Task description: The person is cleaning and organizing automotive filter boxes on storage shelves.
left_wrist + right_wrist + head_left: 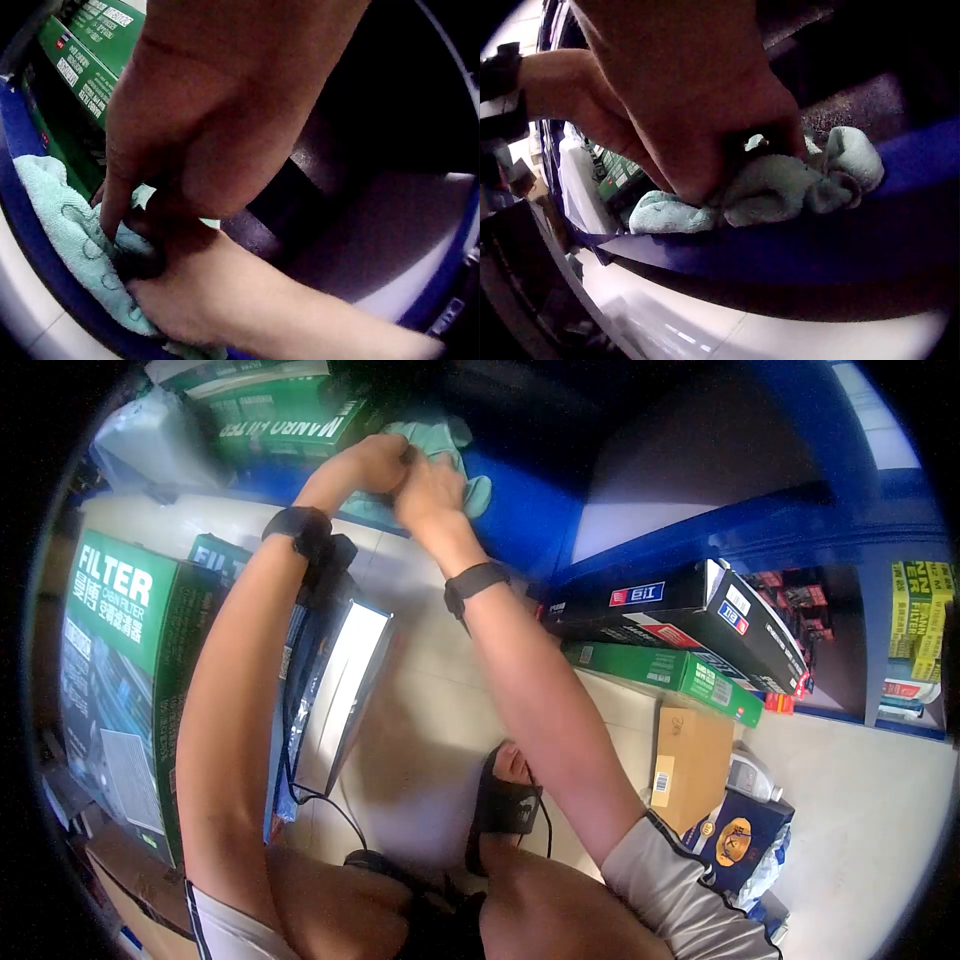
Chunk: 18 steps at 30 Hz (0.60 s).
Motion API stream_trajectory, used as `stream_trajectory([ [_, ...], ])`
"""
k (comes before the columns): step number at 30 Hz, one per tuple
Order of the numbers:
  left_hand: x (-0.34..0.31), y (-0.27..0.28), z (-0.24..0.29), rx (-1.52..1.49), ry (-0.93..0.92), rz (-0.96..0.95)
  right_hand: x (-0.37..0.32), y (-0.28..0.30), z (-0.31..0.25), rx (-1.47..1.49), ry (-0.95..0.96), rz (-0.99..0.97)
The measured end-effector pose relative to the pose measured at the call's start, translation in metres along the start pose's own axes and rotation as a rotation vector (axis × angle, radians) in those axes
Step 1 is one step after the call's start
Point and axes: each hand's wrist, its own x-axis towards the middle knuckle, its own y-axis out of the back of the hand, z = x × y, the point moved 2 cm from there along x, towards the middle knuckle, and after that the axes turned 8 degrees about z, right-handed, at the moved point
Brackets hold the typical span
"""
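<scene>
A crumpled light-green cloth lies on the edge of a blue shelf, under both hands. My left hand reaches in from the left and grips the cloth, its fingers curled into the folds. Against it, my right hand also grips the cloth, with its fingertips hidden in the fabric. In the left wrist view the cloth hangs along the blue edge, and the two hands overlap. Folds of the cloth bulge out beside the right hand in the right wrist view.
Green filter boxes and a white plastic bag are on the shelf at the left. A large filter box stands at the left. Black boxes, a green box and a brown carton are at the right.
</scene>
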Motion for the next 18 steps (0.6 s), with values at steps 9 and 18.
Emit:
stream_trajectory([
  [9,0.002,-0.006,0.045,-0.101,-0.255,-0.201,-0.028,0.071,0.045,-0.38,-0.099,-0.167],
  [18,-0.009,-0.007,0.047,-0.267,-0.187,-0.255,-0.046,0.1,0.087,-0.586,-0.302,-0.065],
])
